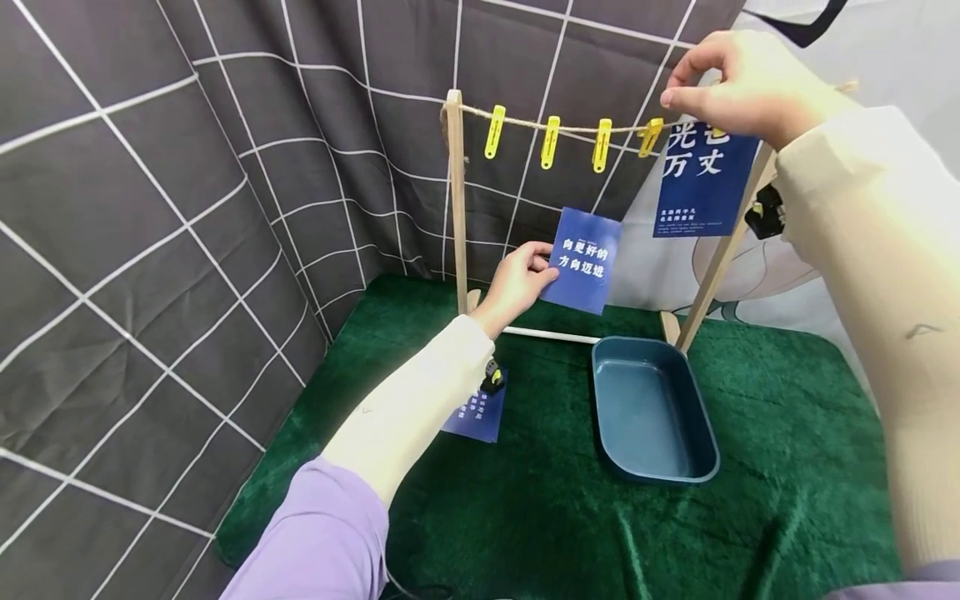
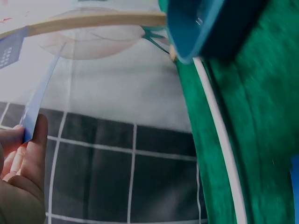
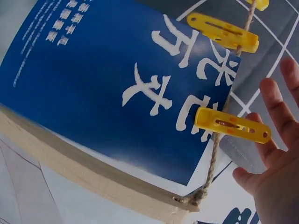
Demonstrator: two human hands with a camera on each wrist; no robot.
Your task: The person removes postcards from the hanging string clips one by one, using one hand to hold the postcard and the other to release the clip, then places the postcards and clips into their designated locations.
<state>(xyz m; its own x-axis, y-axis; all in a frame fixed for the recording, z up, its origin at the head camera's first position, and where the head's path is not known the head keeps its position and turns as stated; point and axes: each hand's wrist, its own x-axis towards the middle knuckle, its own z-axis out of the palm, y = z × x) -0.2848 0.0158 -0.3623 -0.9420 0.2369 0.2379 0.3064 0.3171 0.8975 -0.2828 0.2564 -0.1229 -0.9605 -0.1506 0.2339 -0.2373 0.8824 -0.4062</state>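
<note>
My left hand [image 1: 517, 279] pinches the left edge of a blue card [image 1: 581, 262] with white characters, between thumb and fingers. The left wrist view shows this card [image 2: 43, 93] nearly edge-on. A larger blue card [image 1: 705, 187] hangs from the twine [image 1: 517, 122] near the right post. Above it is my right hand [image 1: 742, 87], holding nothing. In the right wrist view, a yellow clothespin [image 3: 231, 125] grips the hanging card's top edge, right beside my spread fingers. Another yellow clothespin [image 3: 222, 32] sits at the card's other top corner.
Several yellow clothespins [image 1: 551, 142] hang along the twine between the wooden left post [image 1: 457, 200] and right post [image 1: 720, 267]. A blue bin [image 1: 656, 408] stands on the green cloth [image 1: 525, 517]. Another blue card [image 1: 483, 417] lies partly under my left forearm. A white rod [image 1: 551, 335] joins the stand's feet.
</note>
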